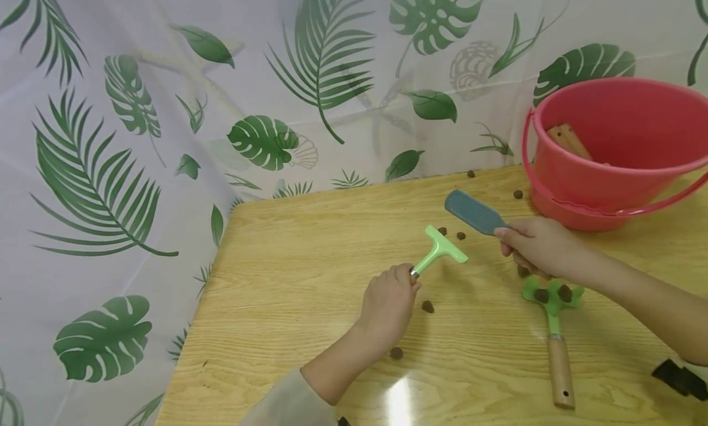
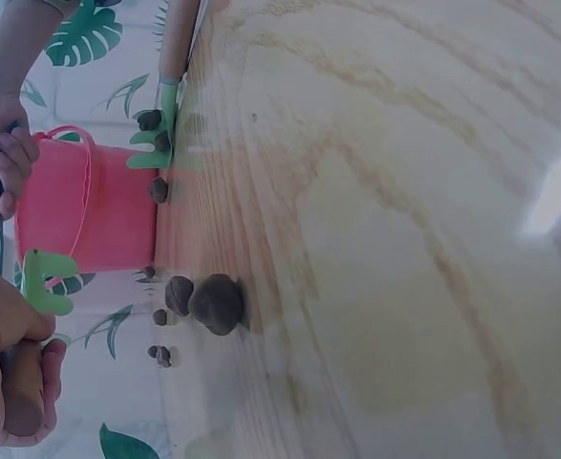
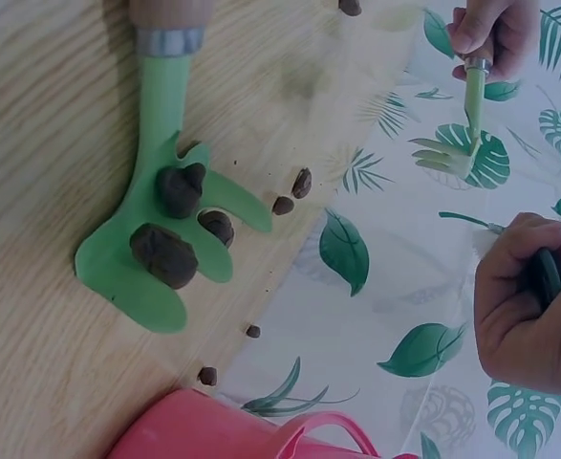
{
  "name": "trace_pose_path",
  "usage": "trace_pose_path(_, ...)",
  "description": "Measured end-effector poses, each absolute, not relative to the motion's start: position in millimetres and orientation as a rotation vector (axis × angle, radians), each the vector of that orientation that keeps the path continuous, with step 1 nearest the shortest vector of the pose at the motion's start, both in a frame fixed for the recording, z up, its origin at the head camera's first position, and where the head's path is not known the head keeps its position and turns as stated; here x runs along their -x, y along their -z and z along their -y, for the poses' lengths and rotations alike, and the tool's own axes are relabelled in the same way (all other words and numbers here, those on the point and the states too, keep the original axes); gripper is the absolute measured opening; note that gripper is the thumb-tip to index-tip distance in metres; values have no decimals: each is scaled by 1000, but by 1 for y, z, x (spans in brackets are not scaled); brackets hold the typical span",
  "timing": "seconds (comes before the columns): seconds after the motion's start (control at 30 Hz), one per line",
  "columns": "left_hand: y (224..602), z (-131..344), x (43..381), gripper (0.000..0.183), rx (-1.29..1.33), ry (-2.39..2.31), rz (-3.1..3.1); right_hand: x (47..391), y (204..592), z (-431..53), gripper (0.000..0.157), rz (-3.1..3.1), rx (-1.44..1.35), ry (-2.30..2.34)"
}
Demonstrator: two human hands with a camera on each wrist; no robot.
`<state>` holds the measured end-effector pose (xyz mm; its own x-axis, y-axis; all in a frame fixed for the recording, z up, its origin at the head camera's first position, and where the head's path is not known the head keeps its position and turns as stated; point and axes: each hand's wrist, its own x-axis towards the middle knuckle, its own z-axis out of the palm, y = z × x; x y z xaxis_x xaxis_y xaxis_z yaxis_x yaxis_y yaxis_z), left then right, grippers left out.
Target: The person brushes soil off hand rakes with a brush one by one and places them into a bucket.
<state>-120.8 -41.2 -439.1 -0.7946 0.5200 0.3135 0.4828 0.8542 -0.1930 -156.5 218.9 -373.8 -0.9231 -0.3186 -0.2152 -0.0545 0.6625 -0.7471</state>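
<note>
My left hand (image 1: 387, 303) grips the wooden handle of a small green hand rake (image 1: 439, 248), raised over the table with its head toward the middle. To its right, my right hand (image 1: 544, 246) holds a flat grey-blue tool (image 1: 474, 213) whose blade points left; its dark handle (image 3: 548, 277) shows in the fist in the right wrist view. Beneath the right hand lies a green hand fork (image 1: 554, 321) with a wooden handle, bearing several brown clumps (image 3: 163, 255). More brown lumps (image 1: 428, 307) are scattered on the table below and beyond the rake.
A pink-red bucket (image 1: 597, 189) stands at the back right, wooden handles (image 1: 572, 141) showing inside. A leaf-printed cloth (image 1: 221, 168) hangs behind and left of the wooden table (image 1: 287, 248). Something black (image 1: 680, 378) lies at the right edge.
</note>
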Motion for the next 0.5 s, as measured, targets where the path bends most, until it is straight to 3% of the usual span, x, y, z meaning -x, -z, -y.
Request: trace_pose_path(0.5,436,41,127,28,745,-169,2575,136,372,-206,36,-2103,182,1524)
